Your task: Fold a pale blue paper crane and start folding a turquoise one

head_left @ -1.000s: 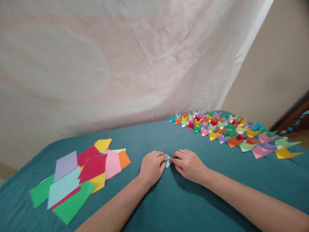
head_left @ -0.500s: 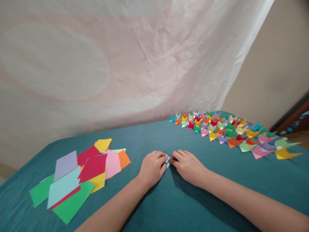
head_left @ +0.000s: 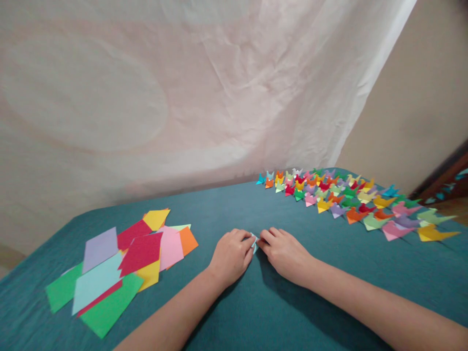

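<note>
A small folded piece of light blue paper [head_left: 255, 247] lies at the middle of the table, mostly covered by fingers. My left hand [head_left: 232, 256] grips its left side, thumb and fingertips pressed together on it. From the right, the curled fingers of my right hand [head_left: 282, 253] pinch the paper's other edge. Both hands rest low at the tabletop, their fingertips almost meeting. The exact shape of the folds is hidden.
Loose coloured paper sheets [head_left: 141, 253] overlap on the left of the teal-covered table [head_left: 226, 312]. Rows of folded paper birds [head_left: 323, 207] in many colours stand at the back right. A pale cloth [head_left: 204, 97] hangs behind the table.
The fingers have shifted very slightly at the light blue paper, and a little less of it shows. Both hands keep hold of it; the sheets and birds stay put.
</note>
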Demonstrator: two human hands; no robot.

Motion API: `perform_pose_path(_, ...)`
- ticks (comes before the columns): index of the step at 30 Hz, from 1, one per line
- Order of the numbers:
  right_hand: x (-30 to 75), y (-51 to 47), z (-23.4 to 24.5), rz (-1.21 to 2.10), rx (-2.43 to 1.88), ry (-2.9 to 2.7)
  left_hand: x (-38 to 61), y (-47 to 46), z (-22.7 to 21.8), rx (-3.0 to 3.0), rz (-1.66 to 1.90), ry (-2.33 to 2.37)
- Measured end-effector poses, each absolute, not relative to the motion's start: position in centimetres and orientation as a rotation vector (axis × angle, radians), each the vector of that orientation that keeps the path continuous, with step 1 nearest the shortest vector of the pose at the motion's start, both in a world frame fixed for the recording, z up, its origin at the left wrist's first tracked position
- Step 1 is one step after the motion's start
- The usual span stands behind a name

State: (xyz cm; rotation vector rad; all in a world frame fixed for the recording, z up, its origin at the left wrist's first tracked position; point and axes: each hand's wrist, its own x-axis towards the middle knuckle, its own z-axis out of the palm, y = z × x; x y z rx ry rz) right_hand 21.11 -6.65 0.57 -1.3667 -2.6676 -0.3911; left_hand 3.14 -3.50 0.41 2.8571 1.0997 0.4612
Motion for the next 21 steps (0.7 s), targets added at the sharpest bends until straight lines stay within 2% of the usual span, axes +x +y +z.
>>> perform_pose_path(13, 21.1, -6.8, 0.7, -0.398, -1.378, -2.673, 2.2, -3.5, 0.7, 2.832, 0.492, 0.975)
perform_pose_path(21, 22.1, -6.4, 0.0, -0.316, -1.222, -2.673, 1.9, -3.7, 1.6, 2.838, 0.408, 0.945)
